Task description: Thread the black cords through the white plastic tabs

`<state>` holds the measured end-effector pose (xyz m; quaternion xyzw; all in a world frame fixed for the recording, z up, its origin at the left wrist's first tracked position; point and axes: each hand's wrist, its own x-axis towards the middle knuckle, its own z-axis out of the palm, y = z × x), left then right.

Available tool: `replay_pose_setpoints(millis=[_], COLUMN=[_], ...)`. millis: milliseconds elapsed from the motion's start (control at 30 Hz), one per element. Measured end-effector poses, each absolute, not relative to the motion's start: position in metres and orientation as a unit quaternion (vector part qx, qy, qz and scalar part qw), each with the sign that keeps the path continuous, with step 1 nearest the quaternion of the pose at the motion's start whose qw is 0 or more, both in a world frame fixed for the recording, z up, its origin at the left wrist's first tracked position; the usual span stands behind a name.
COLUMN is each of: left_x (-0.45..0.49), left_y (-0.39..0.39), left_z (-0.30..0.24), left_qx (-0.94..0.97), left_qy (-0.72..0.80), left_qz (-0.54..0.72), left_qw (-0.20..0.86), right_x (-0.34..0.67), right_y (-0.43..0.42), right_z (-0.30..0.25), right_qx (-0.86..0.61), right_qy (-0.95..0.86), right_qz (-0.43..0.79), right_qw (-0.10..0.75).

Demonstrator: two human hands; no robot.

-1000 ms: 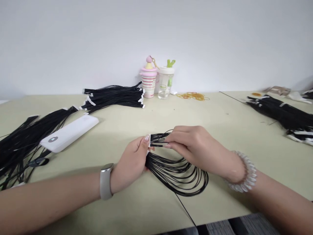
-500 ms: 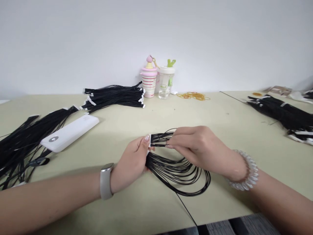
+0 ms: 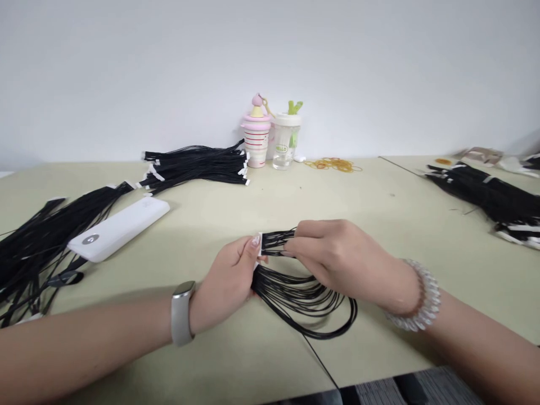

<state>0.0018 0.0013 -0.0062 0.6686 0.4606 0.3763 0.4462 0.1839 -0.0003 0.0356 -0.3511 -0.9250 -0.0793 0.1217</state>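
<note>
Between my hands a black wire harness [image 3: 307, 304] is bent into a loop that hangs towards me over the table. My left hand [image 3: 230, 267] pinches its white connectors [image 3: 260, 245], thumb on top, with one connector above the other. From the upper connector a row of thin black wires runs to the right. My right hand [image 3: 333, 253] is closed on these wires a short way from the connector, thumb and fingers pressed together. The fingertips of my right hand partly cover the wires, and the far part of the loop passes behind that hand.
A white power bank [image 3: 120, 228] lies at left beside black wire bundles [image 3: 63, 230]. Another wire bundle [image 3: 194, 165] lies at the back, near a pink-lidded cup [image 3: 256, 143] and a clear cup [image 3: 287, 140]. Rubber bands [image 3: 333, 164] lie right of them. More wire bundles [image 3: 489, 191] lie far right.
My right hand has slid slightly left along the wires, closer to the connector. The loop's right end has shifted a little left. My left hand keeps its hold.
</note>
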Motion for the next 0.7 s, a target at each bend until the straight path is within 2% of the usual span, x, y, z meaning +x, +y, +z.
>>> replay_pose_setpoints(millis=[167,267,467,700], left_x=[-0.0001,-0.0001,-0.0002,-0.0008], left_y=[0.0013,0.0006,-0.0001,-0.0005], left_z=[-0.0069,-0.0067,-0.0066,-0.0079], left_qx=[0.685,0.692,0.717,0.701], left_qy=[0.459,0.46,0.463,0.459], left_qz=[0.359,0.354,0.352,0.343], left_qw=[0.438,0.429,0.384,0.425], right_x=[0.1795,0.1782,0.1792,0.1801], right_y=[-0.0015,-0.0003,0.0035,0.006], right_z=[0.037,0.0372,0.0362,0.0345], right_qx=[-0.332,-0.327,-0.326,-0.341], right_qy=[-0.926,-0.927,-0.932,-0.932], right_qz=[-0.158,-0.165,-0.139,-0.051], right_qw=[0.089,0.084,0.08,0.114])
